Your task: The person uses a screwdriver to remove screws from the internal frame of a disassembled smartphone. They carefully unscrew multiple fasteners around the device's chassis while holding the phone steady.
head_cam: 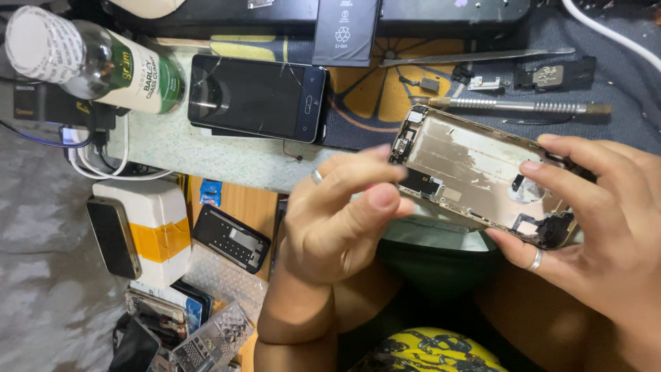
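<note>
**Gold phone shell gripped at both ends**

Gold-coloured phone shell [475, 176] is hanging above the worktop [206, 151], just right of the cracked phone [256, 96]. The left hand [344, 213] and right hand [599, 207] are pinching its ends with clenched fingers [551, 172]. A slipping grip could probably drop it and bend the frame.

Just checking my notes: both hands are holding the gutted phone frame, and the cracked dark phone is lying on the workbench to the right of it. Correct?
Not quite. In the head view both hands, left and right, do hold the gutted phone frame, but the cracked dark phone lies to its left, not its right.
</note>
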